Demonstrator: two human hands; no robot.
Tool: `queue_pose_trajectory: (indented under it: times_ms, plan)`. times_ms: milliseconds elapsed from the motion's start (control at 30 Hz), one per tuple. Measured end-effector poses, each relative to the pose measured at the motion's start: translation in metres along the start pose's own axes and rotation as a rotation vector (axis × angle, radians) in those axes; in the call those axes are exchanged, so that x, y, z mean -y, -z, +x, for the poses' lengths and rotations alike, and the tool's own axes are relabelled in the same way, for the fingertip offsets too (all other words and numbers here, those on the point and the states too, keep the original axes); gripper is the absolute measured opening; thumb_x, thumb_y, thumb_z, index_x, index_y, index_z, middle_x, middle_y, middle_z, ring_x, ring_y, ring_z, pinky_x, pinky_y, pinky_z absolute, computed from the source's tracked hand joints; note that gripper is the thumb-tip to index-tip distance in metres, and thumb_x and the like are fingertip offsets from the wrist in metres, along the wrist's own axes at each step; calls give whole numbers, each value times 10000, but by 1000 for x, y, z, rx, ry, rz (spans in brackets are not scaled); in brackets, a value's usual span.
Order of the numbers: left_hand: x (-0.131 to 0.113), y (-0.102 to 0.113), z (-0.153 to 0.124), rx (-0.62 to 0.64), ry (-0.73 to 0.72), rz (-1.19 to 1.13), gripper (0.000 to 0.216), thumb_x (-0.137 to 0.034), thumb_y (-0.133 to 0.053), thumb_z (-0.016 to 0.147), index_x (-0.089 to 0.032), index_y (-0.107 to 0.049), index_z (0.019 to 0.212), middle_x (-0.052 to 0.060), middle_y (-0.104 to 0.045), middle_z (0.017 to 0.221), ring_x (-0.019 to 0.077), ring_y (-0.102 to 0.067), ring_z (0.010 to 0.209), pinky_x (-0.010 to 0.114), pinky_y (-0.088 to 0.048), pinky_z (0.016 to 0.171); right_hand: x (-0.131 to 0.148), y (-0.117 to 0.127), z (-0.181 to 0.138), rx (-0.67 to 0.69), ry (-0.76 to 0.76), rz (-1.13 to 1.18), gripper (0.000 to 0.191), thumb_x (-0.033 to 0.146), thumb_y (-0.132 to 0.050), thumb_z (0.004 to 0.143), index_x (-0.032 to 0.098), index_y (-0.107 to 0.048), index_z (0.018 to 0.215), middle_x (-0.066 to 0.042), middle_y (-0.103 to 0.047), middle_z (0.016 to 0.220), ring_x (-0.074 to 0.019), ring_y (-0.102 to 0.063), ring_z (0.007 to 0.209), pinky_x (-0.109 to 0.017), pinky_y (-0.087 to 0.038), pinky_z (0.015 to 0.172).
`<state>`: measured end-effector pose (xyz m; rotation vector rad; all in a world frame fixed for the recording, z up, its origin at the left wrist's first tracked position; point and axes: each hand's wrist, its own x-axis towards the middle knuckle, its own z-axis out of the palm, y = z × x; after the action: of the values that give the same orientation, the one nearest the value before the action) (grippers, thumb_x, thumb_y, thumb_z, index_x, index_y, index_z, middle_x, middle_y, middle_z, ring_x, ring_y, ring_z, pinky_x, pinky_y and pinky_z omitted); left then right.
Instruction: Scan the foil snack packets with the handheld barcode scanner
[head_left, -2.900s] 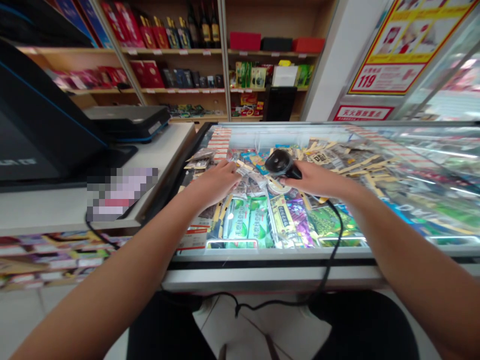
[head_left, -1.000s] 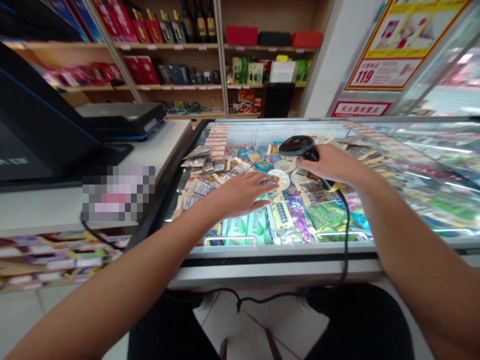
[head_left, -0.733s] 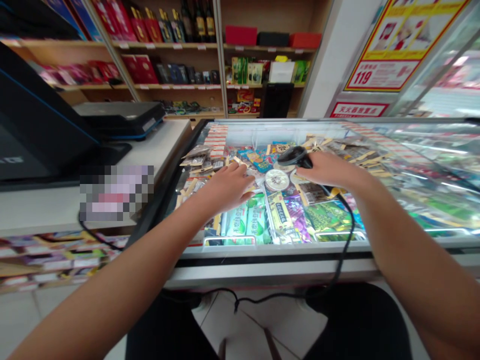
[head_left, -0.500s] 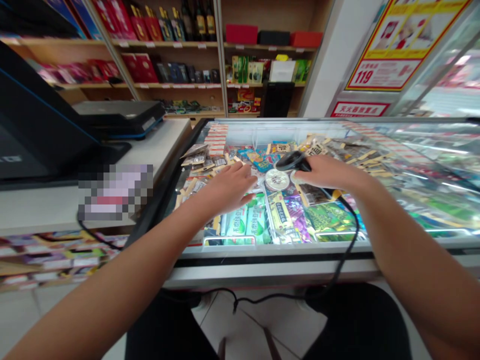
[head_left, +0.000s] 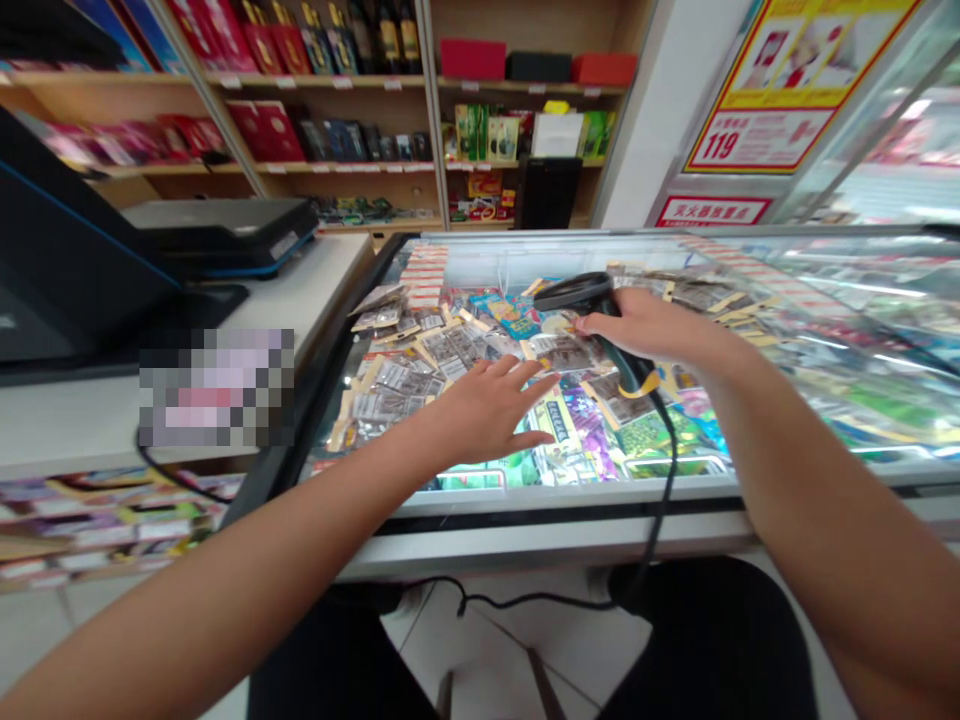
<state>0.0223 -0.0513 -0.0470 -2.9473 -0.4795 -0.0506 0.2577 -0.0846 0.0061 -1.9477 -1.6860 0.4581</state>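
Observation:
A black barcode scanner (head_left: 632,368) is gripped in my right hand (head_left: 649,325), its head pointing left above the glass-topped freezer (head_left: 570,508). The scanner's cable hangs from the handle over the front edge. My left hand (head_left: 487,410) is stretched out low over the freezer top with its fingers apart, and nothing shows in it. Around it lie brown snack packets (head_left: 409,378) and a blue packet (head_left: 510,315). Green packages (head_left: 521,468) show partly beneath the left hand. A purple package (head_left: 589,425) lies between the hands.
On the left, a white counter (head_left: 330,290) carries a black screen unit (head_left: 67,270), a black scale (head_left: 225,230) and a blurred-out item (head_left: 217,385). Shelves (head_left: 330,80) with bottles and boxes stand behind. The black cable (head_left: 540,601) loops across in front of my legs.
My left hand has moved right and nearer, its fingers spreading. The scanner has lifted and turned so its handle shows. A round silvery disc between the hands is no longer visible there.

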Motion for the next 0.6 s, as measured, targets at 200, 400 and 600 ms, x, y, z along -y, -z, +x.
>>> queue_pose_trajectory:
  times_ms: [200, 400, 600]
  plan:
    - [11, 5, -5, -11, 106, 100, 653, -567, -397, 1017, -145, -453, 1512, 193, -516, 1476, 385, -471, 1334, 476, -438, 1016, -14, 12, 4, -5, 50, -152, 297, 504, -659, 804, 227, -714, 895, -94, -722, 816, -283, -667, 772, -382, -531, 645]
    - [24, 12, -12, 38, 198, 121, 499, -482, -462, 1012, -158, -579, 1374, 175, -575, 1376, 379, -499, 1285, 492, -438, 1013, -24, 30, 0, 321, 109, -69, 243, 439, -616, 807, 219, -645, 708, -52, -627, 607, -204, -592, 574, -326, -476, 505]
    - [27, 16, -16, 56, 259, 134, 458, -472, -498, 993, -153, -604, 1304, 178, -577, 1346, 376, -505, 1273, 487, -453, 1004, -24, 25, 2, 195, 103, -216, 265, 443, -640, 757, 227, -590, 613, -15, -550, 526, -174, -522, 510, -307, -416, 461]
